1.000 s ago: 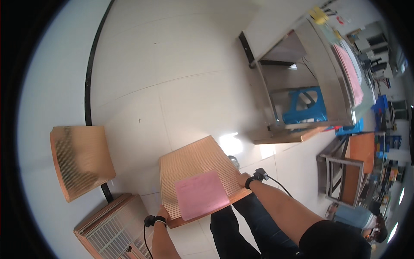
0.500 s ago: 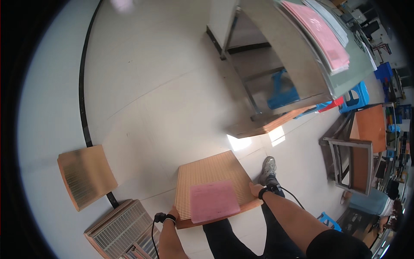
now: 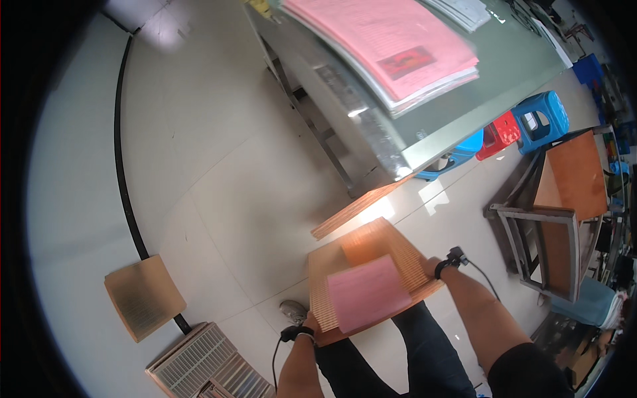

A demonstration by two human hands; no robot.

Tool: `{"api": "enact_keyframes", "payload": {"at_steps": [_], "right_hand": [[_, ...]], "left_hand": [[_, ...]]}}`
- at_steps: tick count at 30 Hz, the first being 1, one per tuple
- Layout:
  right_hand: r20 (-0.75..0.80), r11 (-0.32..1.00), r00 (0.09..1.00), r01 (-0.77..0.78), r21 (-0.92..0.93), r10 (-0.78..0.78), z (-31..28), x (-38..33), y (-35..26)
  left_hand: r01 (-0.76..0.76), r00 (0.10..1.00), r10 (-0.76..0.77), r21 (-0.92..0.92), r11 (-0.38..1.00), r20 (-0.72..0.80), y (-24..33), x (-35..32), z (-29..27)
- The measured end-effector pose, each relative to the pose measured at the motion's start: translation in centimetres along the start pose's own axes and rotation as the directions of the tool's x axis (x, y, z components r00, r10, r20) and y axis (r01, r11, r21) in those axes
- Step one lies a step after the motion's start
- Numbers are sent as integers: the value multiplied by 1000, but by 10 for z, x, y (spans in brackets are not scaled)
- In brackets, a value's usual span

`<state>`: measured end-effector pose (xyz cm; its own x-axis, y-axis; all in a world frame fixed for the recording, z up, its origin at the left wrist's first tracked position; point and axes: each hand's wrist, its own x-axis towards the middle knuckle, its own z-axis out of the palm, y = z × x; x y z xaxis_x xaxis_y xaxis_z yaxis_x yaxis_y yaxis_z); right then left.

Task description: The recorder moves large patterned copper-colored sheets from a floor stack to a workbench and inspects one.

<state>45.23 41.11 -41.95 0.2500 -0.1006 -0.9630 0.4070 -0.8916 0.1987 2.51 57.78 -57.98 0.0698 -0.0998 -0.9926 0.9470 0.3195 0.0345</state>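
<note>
Seemingly carrying step | left hand [image 3: 310, 323], right hand [image 3: 432, 266] gripped board [image 3: 332, 259] at near corners | pink sheet [image 3: 369, 293] atop | next needed level hold

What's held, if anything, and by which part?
A tan board with a pink sheet on it: left grip at its left edge, right grip at its right edge.
</note>
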Motion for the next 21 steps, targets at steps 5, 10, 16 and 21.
{"api": "enact_keyframes", "payload": {"at_steps": [5,10,16,21], "right_hand": [[-105,958,992,36,-283,-68,-17,49,39],[-126,956,976,-142,256,179,-14,47,-9],[-73,978,985,-146,148,158,-46,8,-15],[149,686,987,-152,711,64,-50,37,21]], "left_hand": [[-17,1000,18,-246,969,4,88,-5,21],[28,998,-45,-338,941,-44,35,47,-13],[67,996,-21,-555,829,88,81,-12,7],[180,978,-59,-668,722,200,100,-54,-14]]}}
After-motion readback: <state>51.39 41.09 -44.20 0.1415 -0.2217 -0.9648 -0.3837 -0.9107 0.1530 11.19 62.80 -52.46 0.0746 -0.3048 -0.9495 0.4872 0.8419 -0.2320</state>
